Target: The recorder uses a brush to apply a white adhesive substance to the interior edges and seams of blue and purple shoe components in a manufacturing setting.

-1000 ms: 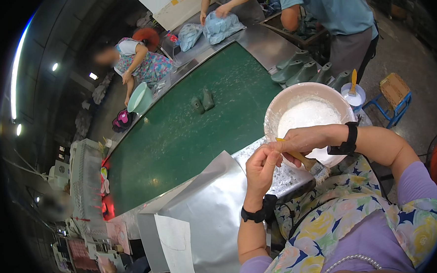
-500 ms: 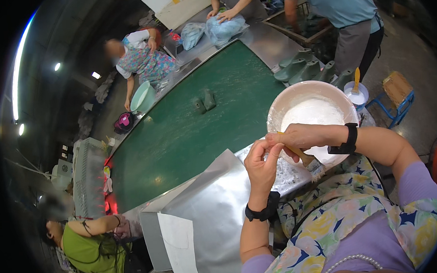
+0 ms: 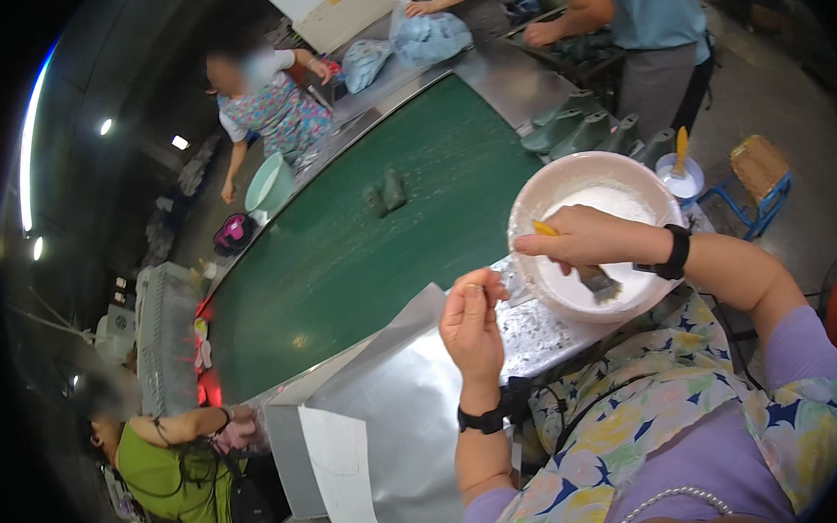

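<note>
My right hand (image 3: 583, 236) is closed around a paintbrush (image 3: 600, 284) with a yellow handle. Its bristles point down over the near side of a pale pink basin (image 3: 528, 265), and I cannot tell whether they touch what is inside. White material (image 3: 614, 200), liquid or paste, fills the basin's bottom. To the left of the basin, above the metal tabletop, my left hand (image 3: 471, 327) is raised with thumb and fingers pinched together. Whatever is between those fingertips is too small to make out.
A green conveyor belt (image 3: 343, 275) runs beyond the basin, carrying dark green shoe lasts (image 3: 393, 191). More lasts (image 3: 582, 135) stand behind the basin, near a small white bucket (image 3: 679, 183) with a brush. A bent grey sheet (image 3: 387, 386) lies left. Several co-workers stand around the belt.
My hands have moved apart. The right hand has carried the paintbrush over the basin, while my left hand has shifted left and slightly down.
</note>
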Demonstrator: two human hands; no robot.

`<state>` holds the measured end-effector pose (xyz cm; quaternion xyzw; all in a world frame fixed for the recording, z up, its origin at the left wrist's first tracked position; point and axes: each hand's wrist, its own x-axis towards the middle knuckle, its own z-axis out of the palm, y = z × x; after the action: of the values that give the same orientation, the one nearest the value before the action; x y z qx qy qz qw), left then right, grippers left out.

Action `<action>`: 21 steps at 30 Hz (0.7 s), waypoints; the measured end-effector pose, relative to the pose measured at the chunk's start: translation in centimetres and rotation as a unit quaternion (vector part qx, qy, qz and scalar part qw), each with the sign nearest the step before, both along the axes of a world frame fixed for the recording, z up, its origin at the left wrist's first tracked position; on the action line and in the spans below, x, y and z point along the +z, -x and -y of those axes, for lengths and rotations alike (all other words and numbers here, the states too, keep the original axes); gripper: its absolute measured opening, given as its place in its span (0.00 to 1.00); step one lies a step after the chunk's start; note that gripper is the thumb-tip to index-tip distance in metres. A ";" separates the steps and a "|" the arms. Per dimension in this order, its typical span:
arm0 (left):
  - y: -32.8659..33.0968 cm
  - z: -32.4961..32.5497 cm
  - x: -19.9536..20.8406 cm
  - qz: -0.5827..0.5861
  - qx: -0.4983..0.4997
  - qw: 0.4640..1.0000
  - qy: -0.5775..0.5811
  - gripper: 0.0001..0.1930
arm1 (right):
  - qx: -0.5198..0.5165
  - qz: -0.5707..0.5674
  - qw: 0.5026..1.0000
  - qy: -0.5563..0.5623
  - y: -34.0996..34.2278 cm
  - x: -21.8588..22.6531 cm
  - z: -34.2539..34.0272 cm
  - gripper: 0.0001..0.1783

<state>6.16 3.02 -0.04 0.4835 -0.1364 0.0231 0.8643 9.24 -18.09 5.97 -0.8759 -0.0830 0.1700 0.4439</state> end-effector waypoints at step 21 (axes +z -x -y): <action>-0.3 5.2 -1.3 0.160 0.102 0.927 -0.325 0.16 | -0.086 0.256 0.957 -0.110 0.5 -2.9 -3.6 0.19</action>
<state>6.43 -2.18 -1.35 0.7388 -0.2226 0.1426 0.6199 8.77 -14.46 3.05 -0.8398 -0.1367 -0.1087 0.5141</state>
